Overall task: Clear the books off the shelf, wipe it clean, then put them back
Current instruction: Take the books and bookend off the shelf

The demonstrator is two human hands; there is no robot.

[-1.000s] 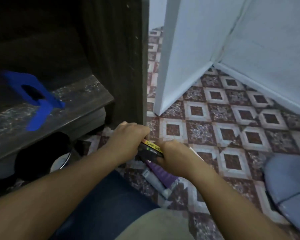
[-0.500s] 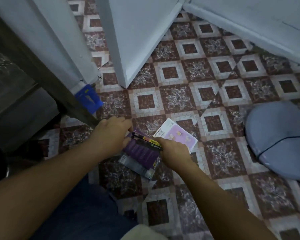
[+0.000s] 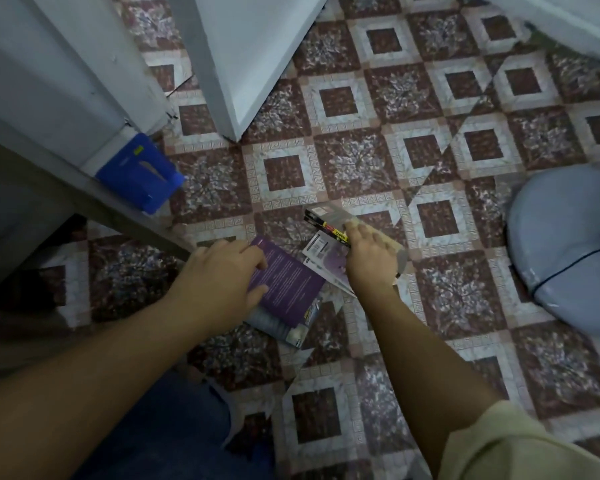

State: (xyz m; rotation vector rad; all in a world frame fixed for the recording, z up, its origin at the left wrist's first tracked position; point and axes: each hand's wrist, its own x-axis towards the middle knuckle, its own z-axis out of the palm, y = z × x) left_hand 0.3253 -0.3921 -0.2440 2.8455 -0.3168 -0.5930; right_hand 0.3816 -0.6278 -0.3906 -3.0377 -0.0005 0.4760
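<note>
Hands: the left hand [image 3: 227, 271] rests on the purple book [image 3: 284, 289], fingers loosely spread on its cover and pinching nothing. The right hand [image 3: 371, 259], just right of the purple book, lies over the black book with a yellow spine [image 3: 326, 227]. Its fingers cover the top face; whether the thumb hooks beneath cannot be told. Both forearms reach forward and down, wrists low over the floor [image 3: 447, 299].

A pale lilac booklet [image 3: 323, 252] lies under the right hand, touching the purple book's right edge. A grey book [image 3: 291, 332] pokes out beneath the purple book's near corner. All four sit on the floor, off the shelf.

Assessment: the step in hand appears to be sorting the loose pile; whether the wipe is done cannot be told. The next move calls for squaring the books and gripping from both sides, as the thin booklet may slide out.

A blue object [image 3: 139, 171] sits up-left of the purple book; a grey cushion [image 3: 568, 251] lies well to its right.
</note>
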